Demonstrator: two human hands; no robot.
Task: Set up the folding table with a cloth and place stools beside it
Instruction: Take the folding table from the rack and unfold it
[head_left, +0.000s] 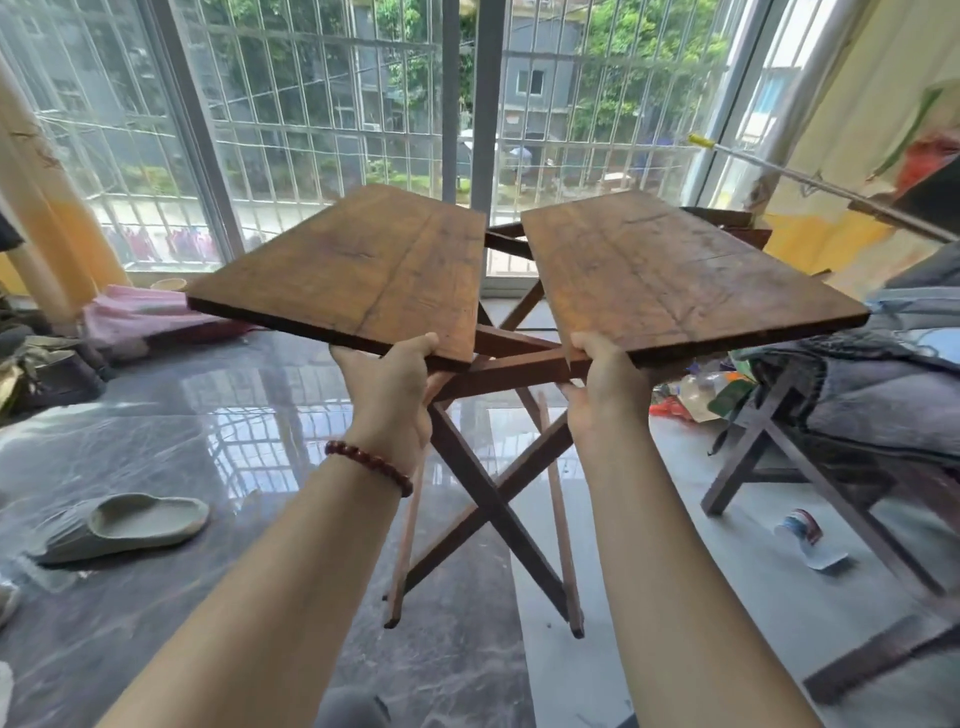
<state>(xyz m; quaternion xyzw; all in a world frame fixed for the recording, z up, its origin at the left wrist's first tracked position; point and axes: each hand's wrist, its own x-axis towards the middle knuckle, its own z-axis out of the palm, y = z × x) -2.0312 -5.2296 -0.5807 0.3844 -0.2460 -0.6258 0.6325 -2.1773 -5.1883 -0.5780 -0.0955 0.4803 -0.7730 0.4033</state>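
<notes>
Step in hand: unfolding the folding table (488, 499). No cloth is lying on it, and no stool is standing beside it.

The table is sitting at the centre of the view, in front of the barred window (311, 104). Its left leaf (353, 270) and right leaf (675, 275) are tilting apart, with an open gap running between them toward twelve o'clock. The crossed legs are showing beneath, and their feet are reaching down toward the glossy floor (208, 623). Whether the feet are bearing weight cannot be told.

The left hand (389, 384) is gripping the near inner corner of the left leaf, thumb on top and fingers curled beneath. The right hand (602, 384) is gripping the matching corner of the right leaf in the same way. A bead bracelet (369, 465) is circling the left wrist.

Judgement: the next move is calling for both leaves to be brought level until their inner edges are meeting, with the legs spreading evenly. Fingers near the closing gap are running a pinch risk.

A pink folded item (130, 312) is lying at ten o'clock of the table; it may be serving as the cloth. A dark wooden frame (753, 441) at three o'clock is carrying grey bedding; whether it is a stool cannot be told. A slipper (124, 525) is lying at eight o'clock.

Writing: none is legible. A small wrapper (808, 535) at four o'clock is showing red and blue print too small to read.
</notes>
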